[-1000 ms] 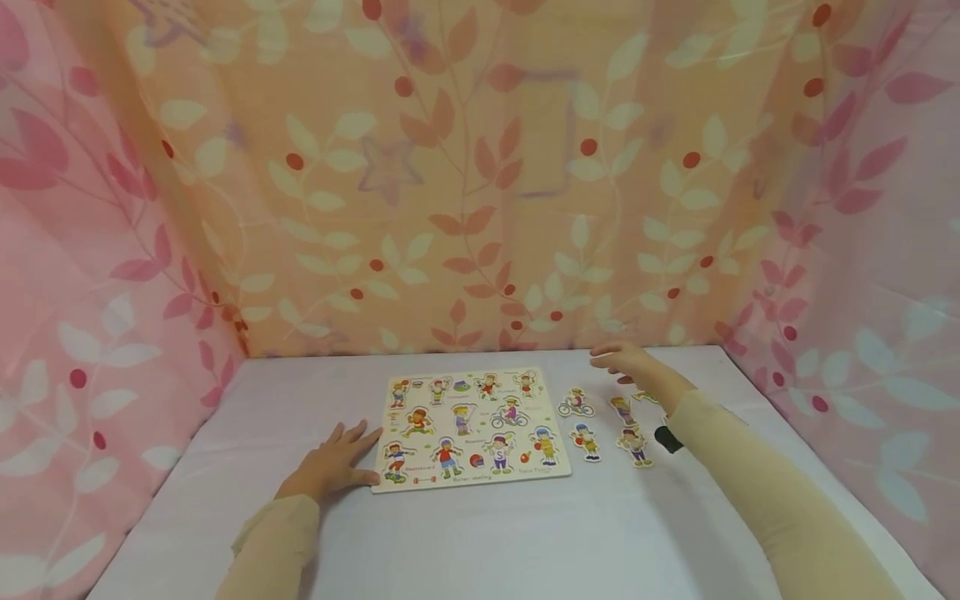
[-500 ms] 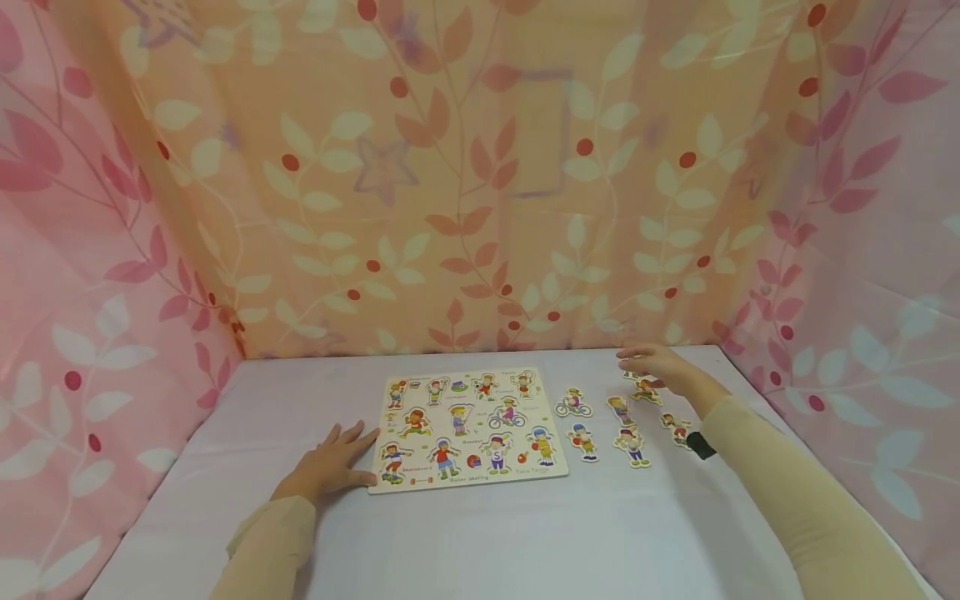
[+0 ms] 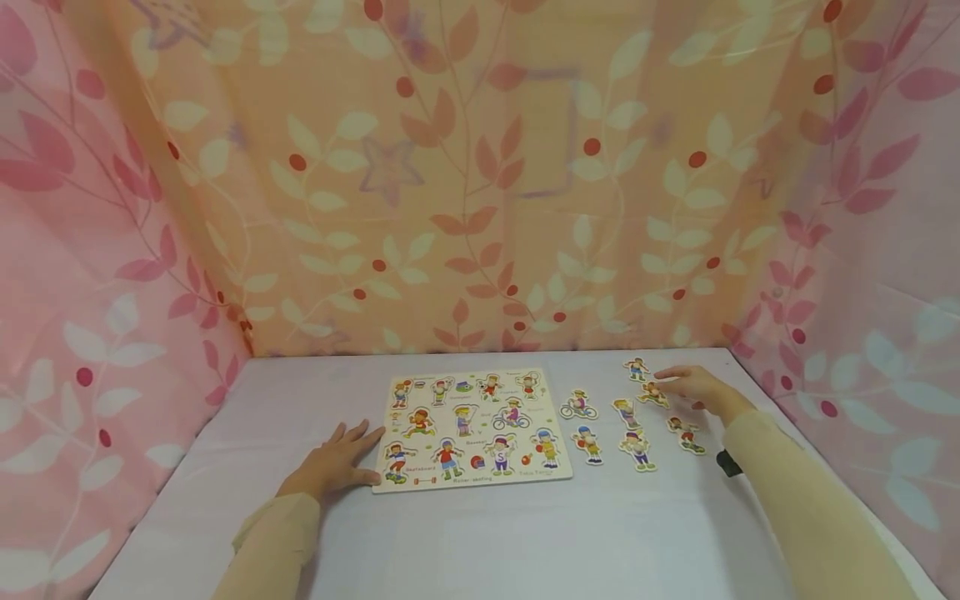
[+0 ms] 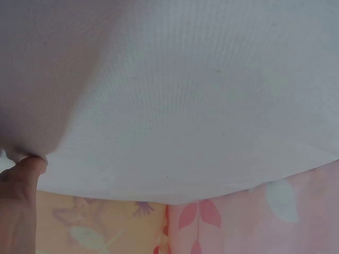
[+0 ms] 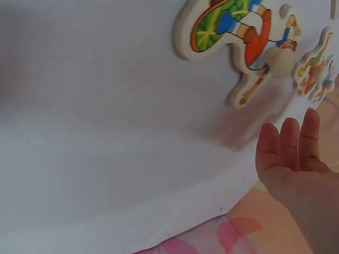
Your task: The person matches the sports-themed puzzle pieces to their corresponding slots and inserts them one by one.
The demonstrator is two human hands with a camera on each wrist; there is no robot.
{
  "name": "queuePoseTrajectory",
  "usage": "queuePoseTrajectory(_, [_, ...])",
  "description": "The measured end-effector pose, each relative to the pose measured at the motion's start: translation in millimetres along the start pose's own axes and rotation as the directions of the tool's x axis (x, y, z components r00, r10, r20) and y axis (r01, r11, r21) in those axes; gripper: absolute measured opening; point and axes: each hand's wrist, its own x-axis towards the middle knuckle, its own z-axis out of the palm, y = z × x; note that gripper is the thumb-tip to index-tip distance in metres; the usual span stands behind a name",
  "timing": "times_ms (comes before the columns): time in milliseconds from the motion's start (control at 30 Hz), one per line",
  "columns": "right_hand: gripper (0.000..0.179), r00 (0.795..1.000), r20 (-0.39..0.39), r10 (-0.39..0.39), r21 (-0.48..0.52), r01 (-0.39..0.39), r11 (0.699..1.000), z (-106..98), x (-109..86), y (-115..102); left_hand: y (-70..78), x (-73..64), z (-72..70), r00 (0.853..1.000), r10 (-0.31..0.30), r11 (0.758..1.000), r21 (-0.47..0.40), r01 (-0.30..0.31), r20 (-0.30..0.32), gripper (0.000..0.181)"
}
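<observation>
A wooden peg puzzle board (image 3: 480,492) with printed sports figures lies on the white table. My left hand (image 3: 333,462) rests at its left edge with spread fingers, the thumb at the lower left corner. To the board's right lie several loose puzzle pieces, among them a cyclist piece (image 3: 578,406) and a skateboarder piece (image 3: 686,435). My right hand (image 3: 697,387) is over the right side of this group, beside a runner piece (image 3: 654,395), its fingers loosely extended with nothing held. In the right wrist view, the skateboarder piece (image 5: 257,42) shows a round knob.
A roller-skater piece (image 3: 637,369) lies near the table's back edge. A golfer piece (image 3: 624,412), a baseball piece (image 3: 638,451) and a blue-capped piece (image 3: 588,445) lie nearer. Patterned curtains (image 3: 480,208) stand behind and at both sides. A black item (image 3: 729,463) shows by the right sleeve.
My right hand has moved to the right and slightly toward me, uncovering the roller-skater, runner and skateboarder pieces. My left hand has stayed at the board's edge.
</observation>
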Motion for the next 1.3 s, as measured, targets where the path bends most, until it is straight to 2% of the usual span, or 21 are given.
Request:
queuePoseTrajectory(300, [0.070,0.996,0.015,0.086,0.155,-0.087,0.984,1,10.1,23,-0.7,0.8,0.5,1.000,-0.004,1.000,0.001,0.004,0.004,0.092])
queuePoseTrajectory(433, [0.070,0.995,0.032,0.098,0.176,-0.102,0.979,1,15.0,27,1.2,-0.2,-0.7,1.000,-0.009,1.000,-0.007,0.009,0.014,0.091])
queuePoseTrajectory(633, [0.066,0.985,0.038,0.166,0.169,-0.170,0.971,-1,22.3,27,4.2,-1.0,-1.3,0.999,-0.028,1.000,0.003,0.028,0.020,0.090])
queuePoseTrajectory(1000, [0.056,0.979,-0.001,0.205,0.117,-0.204,0.972,-1,28.8,21,2.1,-0.1,-0.6,1.000,-0.002,1.000,0.016,0.002,0.001,0.091])
queuePoseTrajectory(1300, [0.033,0.971,-0.024,0.239,0.110,-0.235,0.966,1,32.3,18,1.7,0.9,-0.5,1.000,-0.019,1.000,0.015,0.018,0.006,0.091])
